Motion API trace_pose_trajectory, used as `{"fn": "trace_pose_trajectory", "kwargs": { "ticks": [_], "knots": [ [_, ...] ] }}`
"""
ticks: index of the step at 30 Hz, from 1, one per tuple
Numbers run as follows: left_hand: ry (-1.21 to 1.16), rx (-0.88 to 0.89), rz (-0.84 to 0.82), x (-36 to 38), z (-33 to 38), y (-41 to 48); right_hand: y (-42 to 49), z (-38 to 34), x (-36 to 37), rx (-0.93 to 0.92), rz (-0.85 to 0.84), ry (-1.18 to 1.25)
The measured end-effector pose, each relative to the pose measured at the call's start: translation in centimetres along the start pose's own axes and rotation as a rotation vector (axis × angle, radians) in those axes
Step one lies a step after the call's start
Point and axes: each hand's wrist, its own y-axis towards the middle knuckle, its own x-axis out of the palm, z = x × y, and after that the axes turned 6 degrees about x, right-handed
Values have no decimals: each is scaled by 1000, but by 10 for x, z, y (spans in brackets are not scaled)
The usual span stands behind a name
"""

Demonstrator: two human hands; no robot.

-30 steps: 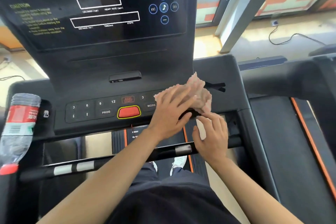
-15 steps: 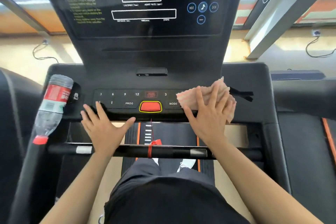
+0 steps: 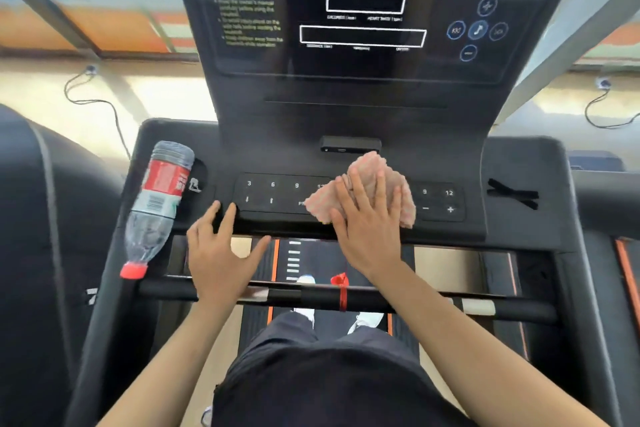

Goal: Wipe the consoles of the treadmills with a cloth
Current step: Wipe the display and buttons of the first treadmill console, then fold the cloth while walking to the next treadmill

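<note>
The black treadmill console (image 3: 273, 192) fills the view, with its dark screen (image 3: 363, 21) above the button panel. A crumpled pink cloth (image 3: 367, 166) lies on the middle of the button panel and covers the centre buttons. My right hand (image 3: 367, 229) presses flat on the cloth with its fingers spread. My left hand (image 3: 221, 250) rests with fingers apart on the console's front edge, left of the cloth, and holds nothing.
A plastic water bottle (image 3: 156, 204) with a red label leans cap-down in the left cup holder. A black handlebar (image 3: 415, 305) with a red cord (image 3: 341, 288) crosses below my hands. Neighbouring treadmills stand at the left (image 3: 34, 218) and right (image 3: 616, 218).
My left hand left the cloth and went to the console's left front edge. My right hand took the cloth and slid it left from the right-hand buttons to the panel's centre.
</note>
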Motion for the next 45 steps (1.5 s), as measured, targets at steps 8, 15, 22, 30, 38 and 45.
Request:
{"fn": "trace_pose_trajectory", "kwargs": {
  "ticks": [8,15,22,30,38,45],
  "knots": [
    [-158,162,60,-1,-30,1,21,-103,7,-162,-43,9],
    [-481,176,-55,-25,-54,-5,1,-134,21,-456,-100,-36],
    [-615,355,-165,-38,-47,-19,-69,-100,-2,-279,-149,572],
    [-742,625,-624,-30,42,-80,-233,-29,-14,431,-150,1181],
    [-790,893,-1103,-42,140,-229,-440,14,-15,773,205,1314],
    [-789,1070,-1336,-75,218,-395,-634,31,8,1045,475,1264]
  ]
}}
